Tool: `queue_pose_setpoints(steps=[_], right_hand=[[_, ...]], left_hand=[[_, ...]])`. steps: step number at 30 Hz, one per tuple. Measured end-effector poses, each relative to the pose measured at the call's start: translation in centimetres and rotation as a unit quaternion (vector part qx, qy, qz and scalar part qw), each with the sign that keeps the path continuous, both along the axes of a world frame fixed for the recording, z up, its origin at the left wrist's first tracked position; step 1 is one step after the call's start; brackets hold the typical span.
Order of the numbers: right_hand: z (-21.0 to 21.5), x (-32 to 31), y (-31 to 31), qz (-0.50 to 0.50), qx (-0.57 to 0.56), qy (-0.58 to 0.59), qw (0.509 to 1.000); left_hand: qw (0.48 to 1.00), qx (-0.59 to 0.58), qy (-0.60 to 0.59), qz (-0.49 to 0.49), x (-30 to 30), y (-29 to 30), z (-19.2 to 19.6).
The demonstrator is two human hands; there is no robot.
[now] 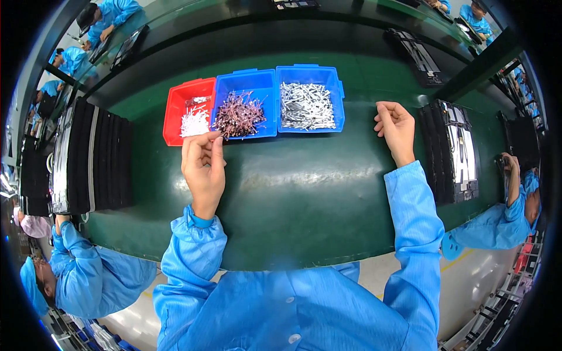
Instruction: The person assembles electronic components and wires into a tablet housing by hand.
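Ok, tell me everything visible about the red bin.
The red bin is open-topped, likely plastic, with a lipped rim. It sits upright on the green table, leftmost of three, beside a blue bin. White pieces heap toward its near end, silvery bits behind. The left hand is at its near right corner; contact is unclear.

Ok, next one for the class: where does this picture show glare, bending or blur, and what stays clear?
Head view: pale glare across the middle of the green tabletop, whose front edge bows under the fisheye lens; head view: black corners; head view: a soft, hazy patch over the blue smock; head view: left hand and right hand look fairly sharp.
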State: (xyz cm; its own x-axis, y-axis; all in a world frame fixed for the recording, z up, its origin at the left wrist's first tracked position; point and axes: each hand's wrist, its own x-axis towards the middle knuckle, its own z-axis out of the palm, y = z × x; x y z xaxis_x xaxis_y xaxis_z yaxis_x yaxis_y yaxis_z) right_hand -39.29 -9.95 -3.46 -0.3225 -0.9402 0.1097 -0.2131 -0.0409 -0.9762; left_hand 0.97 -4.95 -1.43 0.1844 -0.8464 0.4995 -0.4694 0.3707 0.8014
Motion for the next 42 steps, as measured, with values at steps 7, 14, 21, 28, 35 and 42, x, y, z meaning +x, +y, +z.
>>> queue_pose_setpoints(steps=[7, 14, 21, 28, 35, 42], right_hand=[[0.3, -0.7, 0.4, -0.008, -0.005, 0.006, 1.0], [-1.5, -1.1, -3.0, -0.132, -0.093, -0.028, 0.986], [-1.8, -8.3, -11.2, -0.204, -0.15, -0.213, 0.944], [-1.2, -7.8, -15.4, -0.232, -0.097, -0.336, 0.907], [-1.3, -9.5, -14.6, -0.01, -0.07, -0.465, 0.882], [1.0, -1.1, -4.7, 0.046, -0.004, -0.444, 0.895]], left_hand=[[0.985, 0.012, 0.17, -0.01, -0.6, -0.1, -0.2], [0.944, 0.179, 0.245, -0.133, -3.0, 2.9, 0.6], [0.903, 0.237, 0.173, -0.313, -7.3, 5.4, -1.4], [0.908, 0.226, 0.158, -0.315, -7.5, 5.5, -1.7], [0.914, 0.208, 0.132, -0.322, -7.6, 5.1, -1.4], [0.9, 0.226, 0.135, -0.347, -7.2, 4.6, -1.6]])
